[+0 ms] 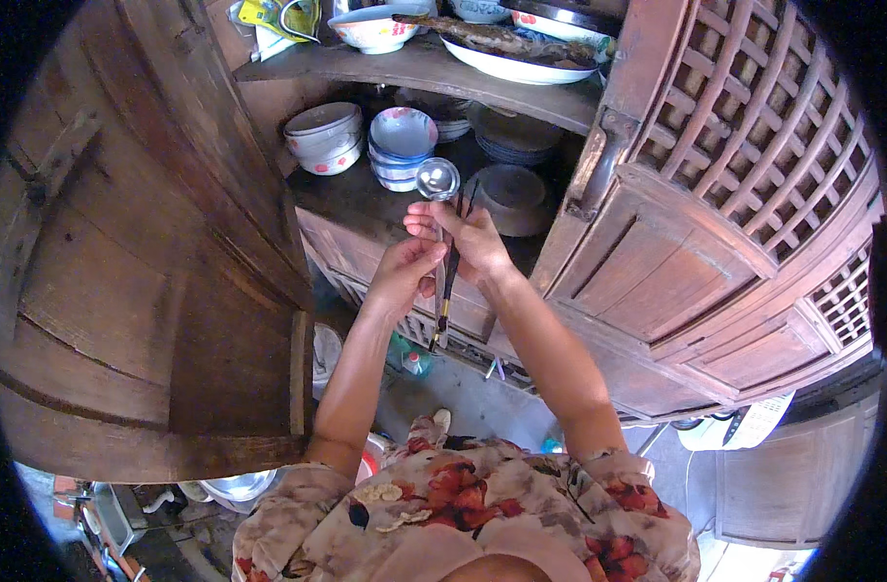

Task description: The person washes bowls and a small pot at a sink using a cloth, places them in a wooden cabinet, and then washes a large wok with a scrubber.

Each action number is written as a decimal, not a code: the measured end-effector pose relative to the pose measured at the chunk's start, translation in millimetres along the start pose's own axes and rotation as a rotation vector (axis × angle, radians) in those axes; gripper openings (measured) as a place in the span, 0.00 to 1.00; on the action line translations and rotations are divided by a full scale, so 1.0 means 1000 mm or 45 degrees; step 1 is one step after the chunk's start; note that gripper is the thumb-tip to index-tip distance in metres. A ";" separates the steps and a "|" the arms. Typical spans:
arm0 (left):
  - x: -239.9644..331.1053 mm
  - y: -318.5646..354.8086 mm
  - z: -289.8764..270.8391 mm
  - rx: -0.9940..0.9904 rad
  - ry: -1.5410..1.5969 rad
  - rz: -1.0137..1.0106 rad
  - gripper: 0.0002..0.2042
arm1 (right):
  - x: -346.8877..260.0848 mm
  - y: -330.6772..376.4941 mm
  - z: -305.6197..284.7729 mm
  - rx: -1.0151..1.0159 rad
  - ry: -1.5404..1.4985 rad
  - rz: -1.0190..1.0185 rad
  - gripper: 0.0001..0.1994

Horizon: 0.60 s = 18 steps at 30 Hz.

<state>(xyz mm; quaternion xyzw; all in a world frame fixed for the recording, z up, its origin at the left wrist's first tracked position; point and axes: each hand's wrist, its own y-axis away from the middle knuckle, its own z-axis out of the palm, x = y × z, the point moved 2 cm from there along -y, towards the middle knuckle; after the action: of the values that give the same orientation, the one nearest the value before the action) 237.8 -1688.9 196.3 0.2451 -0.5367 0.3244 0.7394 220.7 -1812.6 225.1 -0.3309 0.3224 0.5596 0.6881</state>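
Note:
In front of the open cupboard, my right hand (474, 238) is closed round a shiny metal spoon (437, 178) with a round bowl and a pair of dark chopsticks (448, 291). The spoon's bowl points up and away from me, and the chopsticks' gold-banded ends hang down toward the floor. My left hand (403, 274) meets the right one from the left, its fingers closed on the spoon's handle. Just beyond the spoon is a stack of bowls (403, 136) with blue and floral patterns.
White bowls (325, 136) and dark stacked plates (511, 184) share the lower shelf (341, 204). Above, an oval dish (521, 63) holds food beside a floral bowl (375, 31). Wooden doors stand open at left (235, 359) and right (628, 262). A green bottle (416, 363) is below.

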 end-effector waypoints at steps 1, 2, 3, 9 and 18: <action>0.000 -0.001 0.002 -0.022 0.150 -0.013 0.09 | 0.003 0.003 -0.001 -0.083 -0.066 -0.070 0.20; -0.002 0.000 0.007 0.042 0.125 -0.017 0.09 | 0.008 0.004 -0.006 -0.099 -0.143 -0.125 0.19; 0.000 -0.003 0.007 0.147 0.149 0.050 0.09 | 0.007 0.009 -0.006 0.019 -0.116 -0.182 0.18; 0.033 -0.097 0.008 0.337 0.137 0.157 0.11 | -0.001 0.076 -0.009 0.353 0.756 -0.432 0.13; 0.030 -0.339 -0.027 0.268 0.254 0.038 0.13 | 0.008 0.157 -0.038 -0.073 1.361 -0.532 0.12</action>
<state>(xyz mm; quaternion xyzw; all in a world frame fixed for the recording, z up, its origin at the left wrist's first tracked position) 513.3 -1890.3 211.8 0.2798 -0.4270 0.4125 0.7544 64.9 -1814.9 182.3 -0.6430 0.5378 0.1755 0.5162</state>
